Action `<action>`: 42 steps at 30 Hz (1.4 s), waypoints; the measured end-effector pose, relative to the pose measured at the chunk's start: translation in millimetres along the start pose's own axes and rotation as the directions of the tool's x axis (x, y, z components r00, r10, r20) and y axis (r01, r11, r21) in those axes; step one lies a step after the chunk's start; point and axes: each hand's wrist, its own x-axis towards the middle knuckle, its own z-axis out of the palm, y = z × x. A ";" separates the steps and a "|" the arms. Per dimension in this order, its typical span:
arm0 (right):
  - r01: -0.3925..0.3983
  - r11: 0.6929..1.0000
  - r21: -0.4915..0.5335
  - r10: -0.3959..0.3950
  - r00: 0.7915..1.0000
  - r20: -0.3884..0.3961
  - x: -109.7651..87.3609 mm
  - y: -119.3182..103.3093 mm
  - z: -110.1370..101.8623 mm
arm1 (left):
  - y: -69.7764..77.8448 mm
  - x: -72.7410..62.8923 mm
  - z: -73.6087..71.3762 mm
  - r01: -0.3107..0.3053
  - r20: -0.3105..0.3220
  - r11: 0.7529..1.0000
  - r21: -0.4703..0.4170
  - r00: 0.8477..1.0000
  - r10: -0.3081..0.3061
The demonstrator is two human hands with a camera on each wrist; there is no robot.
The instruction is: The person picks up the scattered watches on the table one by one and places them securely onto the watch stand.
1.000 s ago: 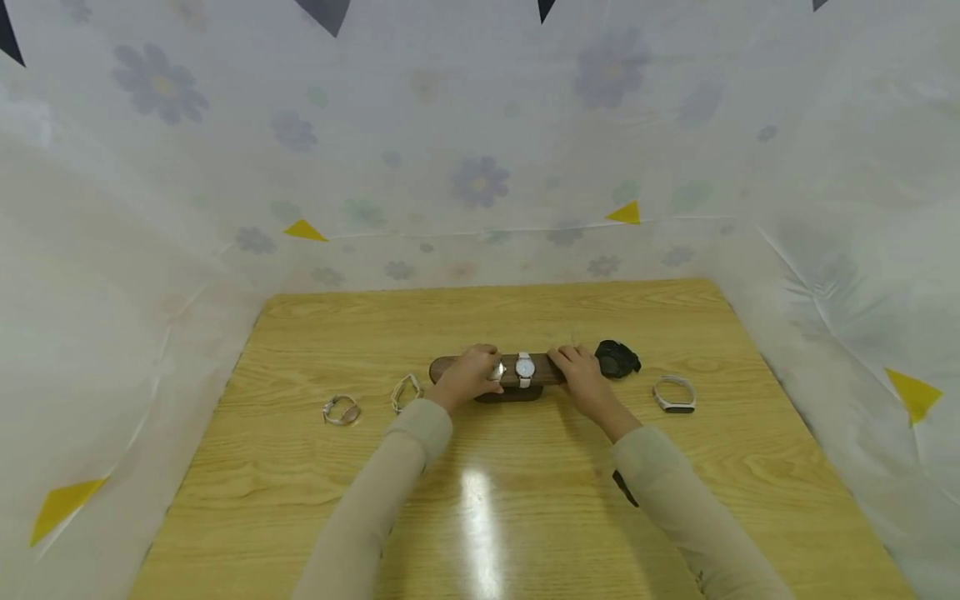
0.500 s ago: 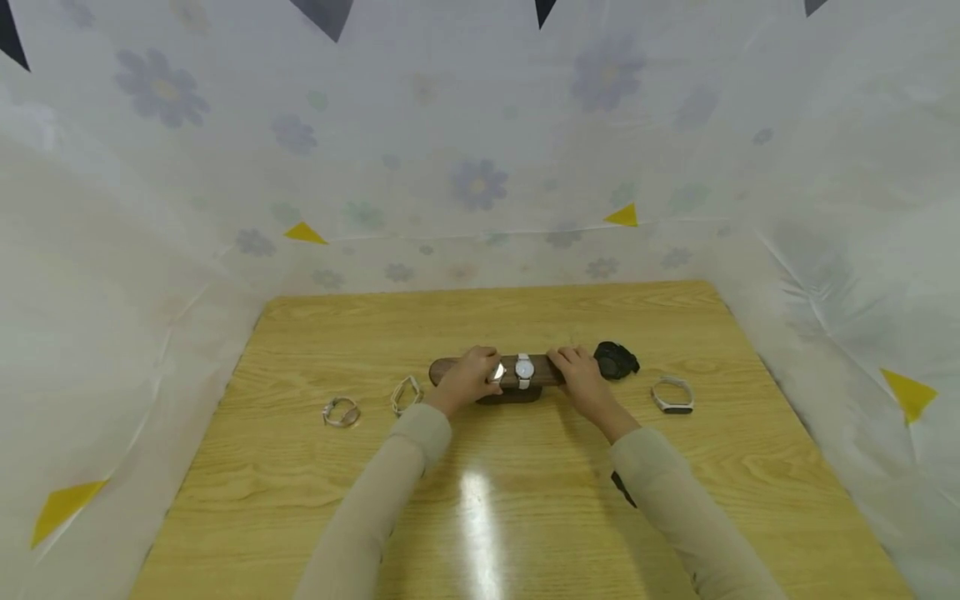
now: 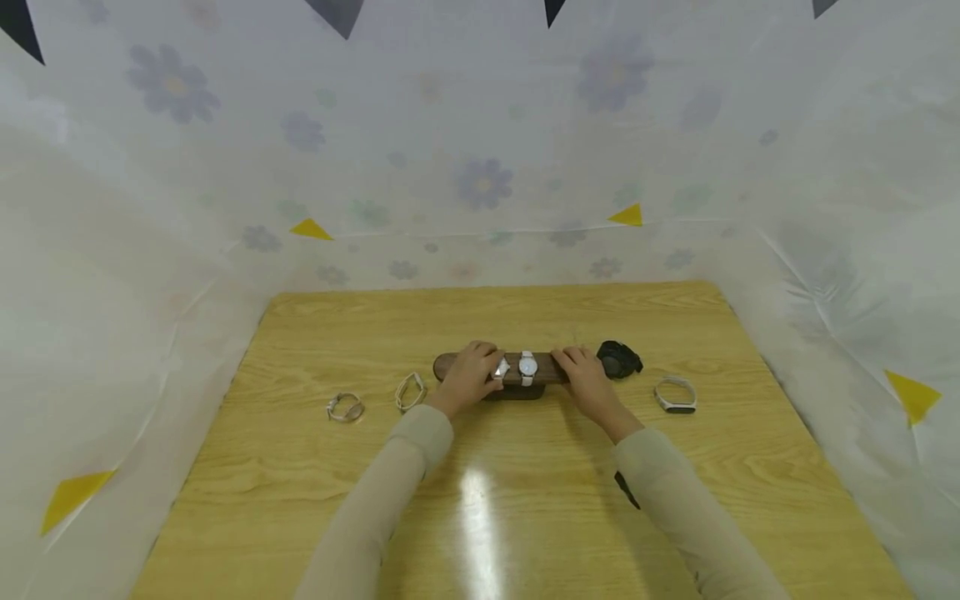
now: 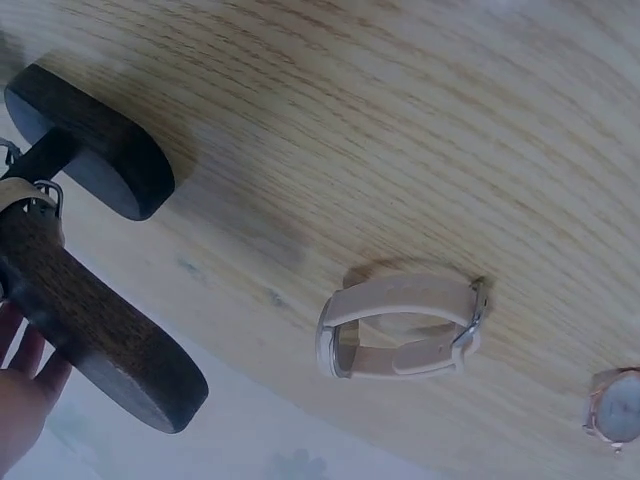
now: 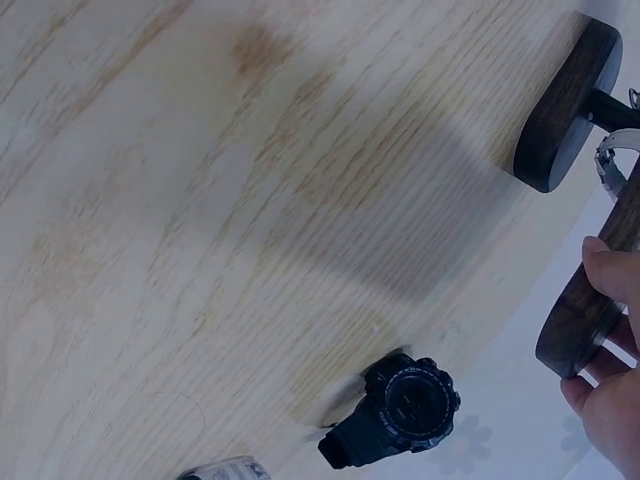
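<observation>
On the wooden table (image 3: pixel 543 500), roughly mid-width and a bit far, we've got the watch stand (image 3: pixel 513 375). Left hand (image 3: pixel 467 379) grips its left half, right hand (image 3: pixel 588 390) pinches its right end. We'd hold it steady and level, keeping left watch (image 3: pixel 502 368) square beside right watch (image 3: pixel 528 367).

The dark brown bar-topped stand (image 3: pixel 547 368) sits upright, bearing apparently 2 pale-strapped watches (image 3: pixel 528 367).

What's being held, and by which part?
The watch stand's bar: the right hand grips near its right end; the left hand holds it inward of the left end, beside a watch.
</observation>
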 end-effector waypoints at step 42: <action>-0.317 0.596 0.738 0.356 0.928 0.112 -22.0 -109.8 46.4 | -41.6 -49.7 32.6 0.621 -0.084 0.601 -0.502 0.657 -0.749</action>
